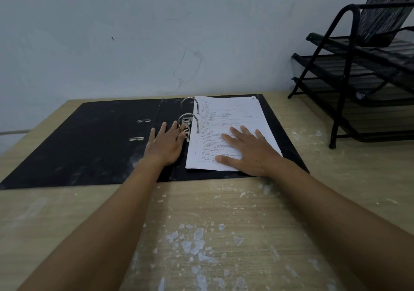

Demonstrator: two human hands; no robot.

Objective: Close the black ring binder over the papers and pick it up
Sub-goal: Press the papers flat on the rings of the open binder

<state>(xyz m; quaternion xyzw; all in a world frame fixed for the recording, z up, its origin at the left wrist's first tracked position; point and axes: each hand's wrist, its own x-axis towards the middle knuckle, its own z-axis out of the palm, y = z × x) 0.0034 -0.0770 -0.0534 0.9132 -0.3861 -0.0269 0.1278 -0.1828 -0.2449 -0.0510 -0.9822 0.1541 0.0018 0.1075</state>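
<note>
binder point(89, 138) lies open on the table point(224, 234) | papers point(233, 120) sit right of its rings point(189, 117) | right hand point(251, 154) flat, fingers spread, holds nothing, presses papers still | left hand point(165, 144) flat left of rings, fingertips on lever point(187, 130), probably to lock it | cover not yet closed

Plenty of bare table point(224, 234) near, with nothing in the way there. Open black binder point(89, 143) lying flat across the far half, left cover spread wide to the left. Two metal rings point(189, 120) sticking up in the middle, right beside the left hand point(164, 146). Right hand point(248, 152) flat on the papers point(230, 120). Wall point(156, 33) close behind the binder, so little room far. Black wire rack point(358, 78) standing far right, with a free strip of table between it and the binder.
</note>
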